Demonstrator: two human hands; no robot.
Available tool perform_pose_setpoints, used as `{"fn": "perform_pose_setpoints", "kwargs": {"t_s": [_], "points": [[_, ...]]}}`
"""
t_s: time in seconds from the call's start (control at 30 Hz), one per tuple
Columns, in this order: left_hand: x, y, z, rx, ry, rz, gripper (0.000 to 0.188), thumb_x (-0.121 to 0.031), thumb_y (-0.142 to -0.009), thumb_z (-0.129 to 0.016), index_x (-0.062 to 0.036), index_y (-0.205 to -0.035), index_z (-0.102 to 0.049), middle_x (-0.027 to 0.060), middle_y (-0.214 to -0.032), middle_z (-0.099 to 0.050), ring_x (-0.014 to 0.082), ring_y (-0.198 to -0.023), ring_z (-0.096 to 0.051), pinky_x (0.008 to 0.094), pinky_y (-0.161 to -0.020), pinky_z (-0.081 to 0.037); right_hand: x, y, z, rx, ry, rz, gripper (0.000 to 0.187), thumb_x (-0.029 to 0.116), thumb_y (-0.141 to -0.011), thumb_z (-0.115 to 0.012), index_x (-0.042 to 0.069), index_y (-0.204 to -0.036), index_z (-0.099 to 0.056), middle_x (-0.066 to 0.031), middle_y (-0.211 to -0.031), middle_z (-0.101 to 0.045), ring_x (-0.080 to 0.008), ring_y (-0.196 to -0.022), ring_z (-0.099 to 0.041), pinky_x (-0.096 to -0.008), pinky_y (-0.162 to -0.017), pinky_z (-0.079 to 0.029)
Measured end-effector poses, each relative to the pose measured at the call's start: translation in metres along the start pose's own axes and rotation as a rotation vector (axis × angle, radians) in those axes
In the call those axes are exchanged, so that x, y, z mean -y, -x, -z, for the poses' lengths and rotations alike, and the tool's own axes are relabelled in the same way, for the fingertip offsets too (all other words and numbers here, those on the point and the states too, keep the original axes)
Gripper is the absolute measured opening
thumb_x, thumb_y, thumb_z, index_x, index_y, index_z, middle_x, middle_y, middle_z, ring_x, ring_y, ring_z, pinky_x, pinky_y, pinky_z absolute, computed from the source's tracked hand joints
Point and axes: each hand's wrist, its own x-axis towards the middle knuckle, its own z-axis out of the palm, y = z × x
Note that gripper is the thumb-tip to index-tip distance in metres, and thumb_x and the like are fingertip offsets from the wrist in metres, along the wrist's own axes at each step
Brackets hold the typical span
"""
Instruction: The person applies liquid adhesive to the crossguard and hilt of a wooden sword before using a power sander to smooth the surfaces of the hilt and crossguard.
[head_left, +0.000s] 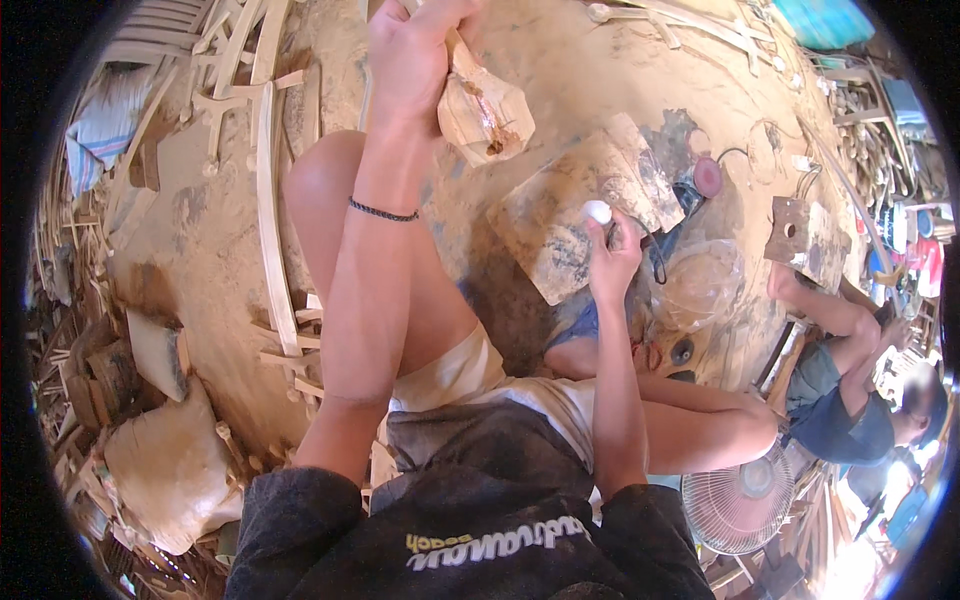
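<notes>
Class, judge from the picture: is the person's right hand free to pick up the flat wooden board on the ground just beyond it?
Probably not yet: the right hand is closed on a white-topped tool, though the wooden board lies bare and close.

I see a sawdust-covered dirt floor. On it lie a flat, scuffed wooden board, long curved pale wooden slats, a lumpy tan sack and a round white electric fan.
</notes>
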Motion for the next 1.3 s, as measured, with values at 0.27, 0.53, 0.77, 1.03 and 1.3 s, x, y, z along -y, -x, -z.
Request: {"fn": "perform_pose_setpoints", "kwargs": {"t_s": [0.27,0.53,0.77,1.03,1.3], "points": [[-0.007,-0.014,0.032,-0.004,-0.02,-0.156,0.011,-0.012,-0.095,-0.064,-0.0099,-0.084,-0.061,-0.0009,-0.064,-0.055,0.0101,-0.049,-0.05,0.0248,-0.045,-0.04,0.028,0.029,0.009,-0.161,0.295,0.095,0.048,-0.009,-0.084,-0.067,-0.002,-0.131,-0.063,-0.019,-0.126,-0.065,-0.0342,-0.107,-0.065,-0.0411,-0.098,-0.051],[-0.025,-0.015,0.052,-0.262,-0.118,-0.219,0.007,-0.005,-0.096,-0.059,-0.0082,-0.092,-0.064,-0.0034,-0.073,-0.056,0.0073,-0.058,-0.052,0.0259,-0.05,-0.042,0.134,0.005,-0.137,0.301,0.111,0.241,0.042,0.006,-0.086,-0.066,-0.005,-0.127,-0.06,-0.0294,-0.12,-0.063,-0.0441,-0.116,-0.061,-0.0475,-0.098,-0.05],[-0.021,-0.024,0.026,-0.159,-0.012,-0.188,0.01,-0.003,-0.097,-0.06,-0.0063,-0.107,-0.063,-0.0039,-0.083,-0.059,0.0061,-0.065,-0.054,0.0246,-0.057,-0.045,-0.02,-0.035,-0.319,0.165,0.989,0.277,0.036,0.028,-0.093,-0.065,0.003,-0.116,-0.075,-0.0182,-0.12,-0.072,-0.0407,-0.122,-0.06,-0.051,-0.103,-0.045],[-0.014,-0.037,0.018,-0.176,0.062,-0.188,0.012,-0.003,-0.098,-0.063,-0.0066,-0.11,-0.063,-0.0043,-0.085,-0.06,0.0061,-0.071,-0.056,0.024,-0.061,-0.046,-0.047,-0.034,-0.312,0.534,0.895,0.16,0.024,0.023,-0.098,-0.065,0.007,-0.106,-0.081,-0.0145,-0.099,-0.075,-0.0276,-0.087,-0.072,-0.039,-0.075,-0.058],[-0.009,-0.028,0.061,-0.163,-0.051,-0.238,0.012,-0.001,-0.098,-0.061,-0.0069,-0.108,-0.06,-0.0021,-0.084,-0.06,0.0058,-0.066,-0.056,0.0248,-0.056,-0.044,0.235,-0.041,-0.092,-0.02,-0.649,-0.128,0.024,0.002,-0.092,-0.08,-0.002,-0.116,-0.079,-0.0103,-0.103,-0.079,-0.0145,-0.088,-0.073,-0.0271,-0.082,-0.057]]}}
